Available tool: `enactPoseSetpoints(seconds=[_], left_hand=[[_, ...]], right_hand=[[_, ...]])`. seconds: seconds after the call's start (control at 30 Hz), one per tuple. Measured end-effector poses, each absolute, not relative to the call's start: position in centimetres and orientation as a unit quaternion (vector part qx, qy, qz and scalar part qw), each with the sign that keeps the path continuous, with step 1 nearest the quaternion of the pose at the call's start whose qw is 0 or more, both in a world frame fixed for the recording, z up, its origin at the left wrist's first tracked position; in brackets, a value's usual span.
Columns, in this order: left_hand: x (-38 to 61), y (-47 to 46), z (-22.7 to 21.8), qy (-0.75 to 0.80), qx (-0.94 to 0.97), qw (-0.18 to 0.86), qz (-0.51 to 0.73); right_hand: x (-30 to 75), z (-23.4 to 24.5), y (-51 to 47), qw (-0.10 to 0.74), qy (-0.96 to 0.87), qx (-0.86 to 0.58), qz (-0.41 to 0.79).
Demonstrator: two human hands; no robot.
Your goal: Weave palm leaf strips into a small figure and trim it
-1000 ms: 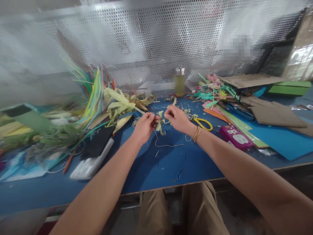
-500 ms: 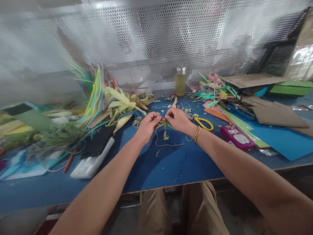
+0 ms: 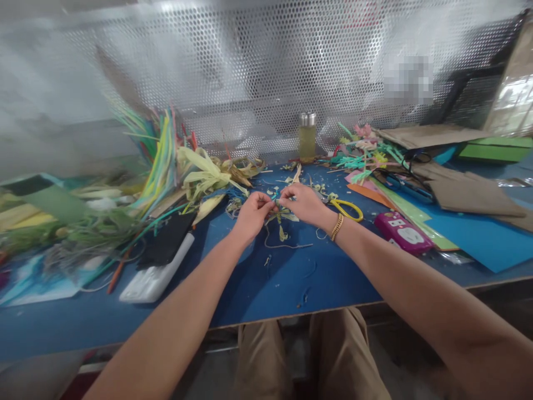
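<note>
My left hand (image 3: 253,214) and my right hand (image 3: 303,203) meet fingertip to fingertip at the middle of the blue table. Both are closed in a pinch on a small green corn-husk piece (image 3: 282,233), whose leafy strips hang below the fingers. The pinched part is mostly hidden by the fingertips. A thin grey string (image 3: 287,246) lies curved on the table beneath. Just right of my right hand are yellow-handled scissors (image 3: 350,211), their blades hard to make out among scraps. To the left of my left hand lie pale corn husks (image 3: 206,175).
A bundle of coloured strips (image 3: 160,161), a black phone-like slab (image 3: 166,241) and a white box (image 3: 156,278) are at left. Behind stands a lidded bottle (image 3: 307,139) before a perforated metal screen (image 3: 266,72). A purple case (image 3: 403,232), paper sheets and cardboard (image 3: 470,194) fill the right.
The corn-husk piece has turned slightly in my fingers, with its strips spreading more to the right. My right hand has shifted slightly left; both hands keep pinching.
</note>
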State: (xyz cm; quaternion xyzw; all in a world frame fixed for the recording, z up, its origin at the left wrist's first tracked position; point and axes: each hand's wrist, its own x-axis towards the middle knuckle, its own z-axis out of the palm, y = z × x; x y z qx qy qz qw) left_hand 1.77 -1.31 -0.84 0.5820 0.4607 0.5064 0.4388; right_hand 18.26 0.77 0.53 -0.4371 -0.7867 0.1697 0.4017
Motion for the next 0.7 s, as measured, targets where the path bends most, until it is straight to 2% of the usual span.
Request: enactPoseSetpoints(seconds=[0.5, 0.6, 0.7], left_hand=[[1.8, -1.9, -0.2, 0.457, 0.618, 0.420, 0.483], [1.9, -1.8, -0.3, 0.444, 0.630, 0.428, 0.472], [1.9, -1.8, -0.4, 0.437, 0.639, 0.422, 0.472]], right_hand=[[18.1, 1.0, 0.4, 0.435, -0.798, -0.371, 0.189], [18.6, 1.5, 0.2, 0.406, -0.827, -0.338, 0.195], [19.0, 1.7, 0.2, 0.354, -0.857, -0.344, 0.149]])
